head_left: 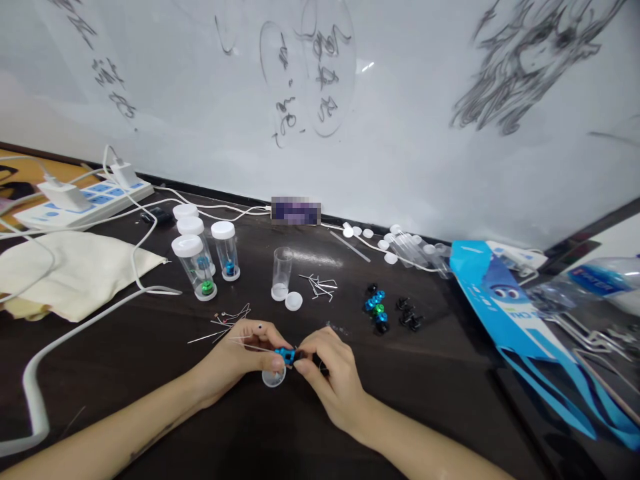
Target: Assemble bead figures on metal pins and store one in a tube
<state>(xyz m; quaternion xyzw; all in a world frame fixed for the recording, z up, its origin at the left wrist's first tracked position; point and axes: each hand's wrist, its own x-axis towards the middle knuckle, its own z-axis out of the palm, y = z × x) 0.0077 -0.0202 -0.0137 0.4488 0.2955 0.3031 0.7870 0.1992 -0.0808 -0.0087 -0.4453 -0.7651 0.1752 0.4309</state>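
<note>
My left hand [253, 343] is closed, pinching a small blue metal part [284, 356] between thumb and fingers. A thin pale wire or rod [253, 345] runs along these fingers toward that part. My right hand [334, 375] pinches a small black piece [300, 357] against the blue part's right end; fingertips hide much of it. Just under the left fingertips is a round, clear-and-white cap or tube end [273, 377]. Beyond the hands stand an open clear tube [282, 275] and a loose white cap [294, 301]. Thin metal pins with coloured heads [231, 321] lie beside my left hand.
Several capped tubes [223, 250] stand at left. Bent metal wires [320, 287], blue, green and black parts [379, 308] and black pieces [409, 313] lie right of centre. White caps and clear tubes [415, 247] lie by the whiteboard [400, 133]. Cables [37, 373] cross the left side; a blue bag [500, 300] lies right.
</note>
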